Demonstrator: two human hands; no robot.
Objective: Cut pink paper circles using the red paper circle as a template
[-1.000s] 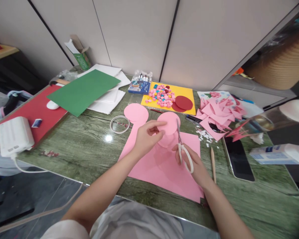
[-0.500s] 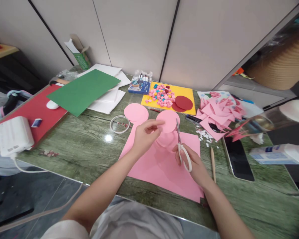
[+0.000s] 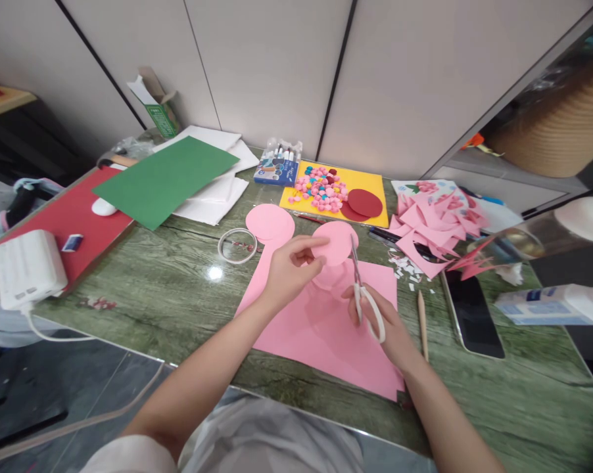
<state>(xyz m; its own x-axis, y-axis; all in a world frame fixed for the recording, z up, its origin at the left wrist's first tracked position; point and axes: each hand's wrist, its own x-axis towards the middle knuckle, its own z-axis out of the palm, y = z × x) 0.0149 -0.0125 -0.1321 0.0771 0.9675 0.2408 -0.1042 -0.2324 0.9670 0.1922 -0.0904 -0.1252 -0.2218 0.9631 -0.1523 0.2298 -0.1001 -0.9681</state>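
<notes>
My left hand pinches the left edge of a pink paper circle between thumb and fingers, holding it above the table. In my right hand is a pair of scissors with white handles, its blades pointing up at the circle's right edge. Whether the blades touch the paper I cannot tell. Below both hands lies a large pink paper sheet. Partly hidden under the held circle is another curved pink piece. Left of it, pink paper circles lie overlapping beside a white ring.
Pink paper scraps, a phone, a wooden stick and bottles stand or lie at right. Behind are pompoms and dark red circles on a yellow sheet. Green paper and a white charger are at left.
The held pink circle has shifted slightly right and down. The scissors have tilted a little and their handles look further apart. Everything else on the table stays put.
</notes>
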